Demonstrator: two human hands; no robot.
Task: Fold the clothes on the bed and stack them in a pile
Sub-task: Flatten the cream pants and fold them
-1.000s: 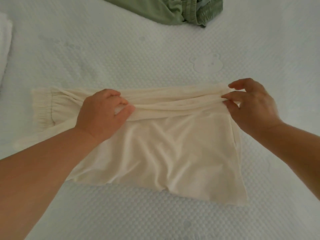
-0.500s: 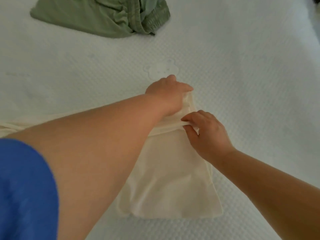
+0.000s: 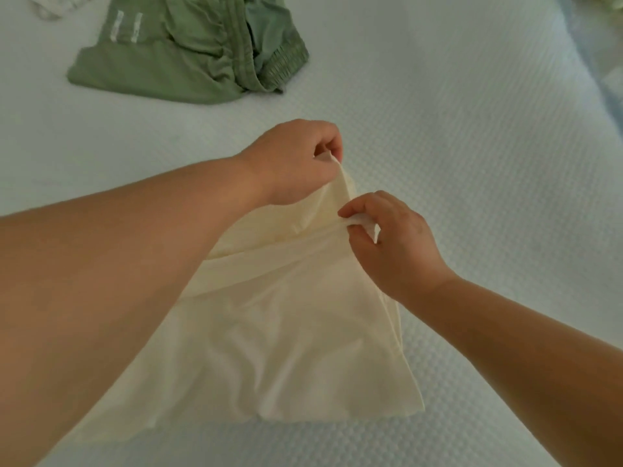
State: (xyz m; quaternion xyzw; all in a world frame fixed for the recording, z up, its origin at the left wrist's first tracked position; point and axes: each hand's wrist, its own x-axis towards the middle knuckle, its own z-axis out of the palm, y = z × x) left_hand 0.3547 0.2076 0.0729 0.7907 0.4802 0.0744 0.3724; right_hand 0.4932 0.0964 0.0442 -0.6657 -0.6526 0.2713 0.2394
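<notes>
A cream garment (image 3: pixel 286 338) lies partly folded on the white bed (image 3: pixel 472 163), in the middle of the view. My left hand (image 3: pixel 296 160) reaches across it and pinches its far right corner, lifting the cloth off the bed. Just below, my right hand (image 3: pixel 391 237) pinches the same edge between thumb and fingers. My left forearm hides the garment's left part. A crumpled green garment (image 3: pixel 188 59) lies at the top left, apart from both hands.
A bit of white cloth (image 3: pixel 50 6) shows at the top left corner. The bed's right edge (image 3: pixel 593 82) runs down the upper right, with pale blurred things beyond it. Bare mattress surrounds the cream garment.
My left hand moved from the garment's middle to its right end beside my right hand, and both now lift that edge. The view swung to the right.
</notes>
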